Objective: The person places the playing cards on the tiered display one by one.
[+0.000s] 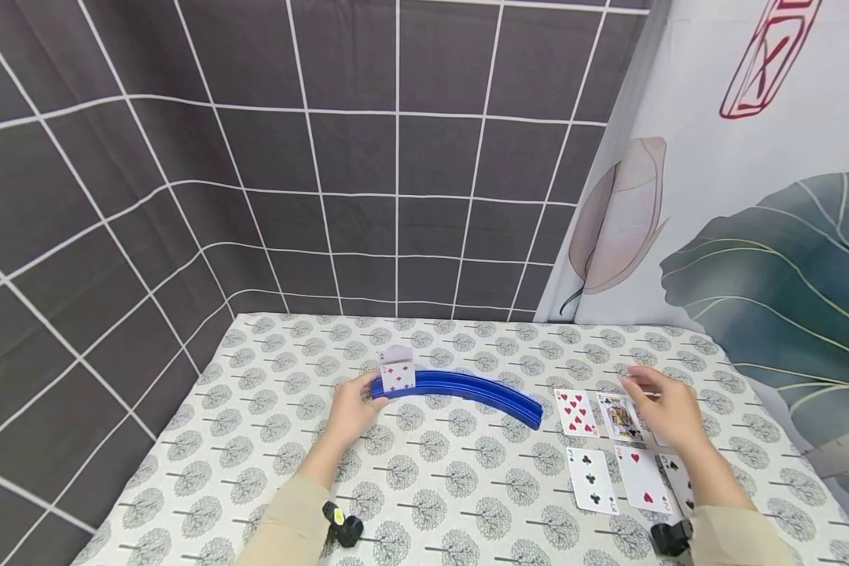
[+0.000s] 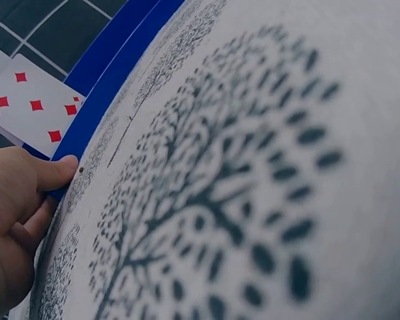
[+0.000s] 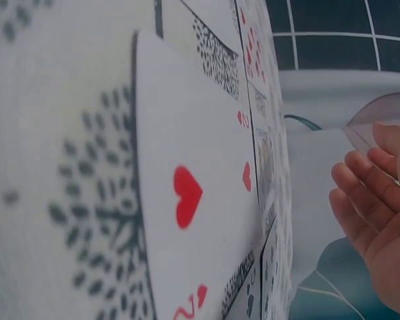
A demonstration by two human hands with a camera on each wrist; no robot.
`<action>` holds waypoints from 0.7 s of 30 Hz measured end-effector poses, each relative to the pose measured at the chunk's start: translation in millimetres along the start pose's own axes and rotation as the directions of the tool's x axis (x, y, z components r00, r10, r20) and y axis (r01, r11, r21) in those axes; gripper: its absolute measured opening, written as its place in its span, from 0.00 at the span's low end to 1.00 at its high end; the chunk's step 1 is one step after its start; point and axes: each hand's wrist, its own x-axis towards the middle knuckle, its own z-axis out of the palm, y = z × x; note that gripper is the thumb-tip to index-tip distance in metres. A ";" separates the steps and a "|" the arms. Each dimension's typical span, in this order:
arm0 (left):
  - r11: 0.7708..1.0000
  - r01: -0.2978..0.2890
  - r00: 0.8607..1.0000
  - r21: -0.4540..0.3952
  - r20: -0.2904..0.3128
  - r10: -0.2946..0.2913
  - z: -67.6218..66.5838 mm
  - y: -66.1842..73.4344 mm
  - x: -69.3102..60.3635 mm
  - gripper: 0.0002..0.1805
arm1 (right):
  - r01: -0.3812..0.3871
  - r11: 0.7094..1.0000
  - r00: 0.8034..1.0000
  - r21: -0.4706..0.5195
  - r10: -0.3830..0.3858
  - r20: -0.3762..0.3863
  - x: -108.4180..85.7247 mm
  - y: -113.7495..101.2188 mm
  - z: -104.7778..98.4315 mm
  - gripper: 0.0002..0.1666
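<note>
My left hand [image 1: 354, 409] pinches the left end of a curved blue card holder [image 1: 467, 385], thumb on its near side. Standing in the holder by that hand are a five of diamonds [image 1: 398, 376] and, behind it, a second card [image 1: 397, 354] that shows only its upper part. My right hand [image 1: 668, 409] hovers over the cards at the right, fingers loosely bent, holding nothing. Below and beside it lie a face card [image 1: 620, 417], a hearts card [image 1: 575, 413], a two of hearts [image 3: 193, 200] and a three of clubs [image 1: 593, 481], face up.
A black-suited card [image 1: 677, 478] lies partly behind the right forearm, and another card is mostly hidden under the right hand. The tree-print cloth [image 1: 431, 472] covers the table. Dark gridded curtain [image 1: 439, 220] and a leaf-print curtain [image 1: 785, 259] hang behind.
</note>
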 end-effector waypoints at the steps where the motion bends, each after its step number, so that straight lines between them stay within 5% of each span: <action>1: 1.000 -0.001 1.000 0.000 0.000 0.001 0.0 -0.2 0.0 0.31 | 0.001 1.000 1.000 -0.004 -0.001 0.001 0.1 1.4 -0.3 0.22; 21: 0.999 -0.006 1.000 -0.043 0.011 0.006 -1.1 -0.7 -0.9 0.30 | 0.032 0.996 0.992 -0.085 -0.022 0.123 -2.8 14.7 -9.2 0.27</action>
